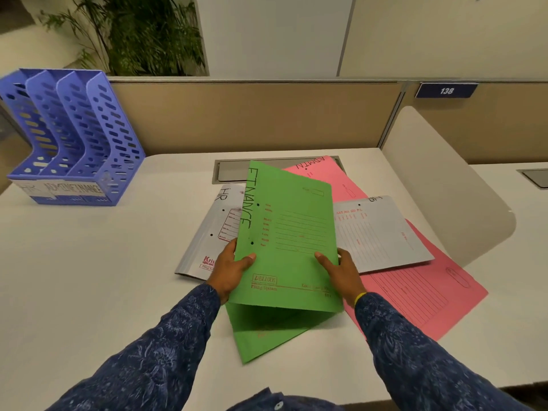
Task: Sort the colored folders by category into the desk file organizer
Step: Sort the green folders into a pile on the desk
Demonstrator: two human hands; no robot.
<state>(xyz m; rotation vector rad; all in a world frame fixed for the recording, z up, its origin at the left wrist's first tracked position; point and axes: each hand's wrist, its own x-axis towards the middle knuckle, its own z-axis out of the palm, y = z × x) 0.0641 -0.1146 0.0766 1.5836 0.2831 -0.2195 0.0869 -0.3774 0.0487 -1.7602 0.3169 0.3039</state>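
Left hand [229, 266]: I see it grasping the left edge of the green FINANCE folder [289, 232], thumb on the front cover, the other fingers hidden behind it.
Right hand [341, 269]: I see it grasping the same folder at its right edge, thumb pressed on the cover, a yellow band [359, 297] at the wrist.
Green FINANCE folder: raised off the white desk [89, 277] at the centre of my view, tilted with its top leaning to 12 o'clock; "FINANCE" runs along its left edge.
Second green folder [267, 333]: lies flat on the desk at 6 o'clock from the held one, partly under it.
Left HR folder [207, 232]: grey-white, flat at 9 o'clock from the held folder, partly covered by it.
Right HR folder [382, 232]: grey-white, at 3 o'clock, resting on a pink folder [415, 295].
ADMIN folder [320, 173]: pink, at 1 o'clock behind the held folder, its top edge over the grey cable hatch [231, 170].
File organizer [71, 137]: blue, slotted, at 10 o'clock, well apart from the folders; I read handwritten labels HR, ADMIN, FINANCE on its front strip, and I see no folders in its compartments.
Number plate [446, 90]: reads 138, on the partition at 1 o'clock.
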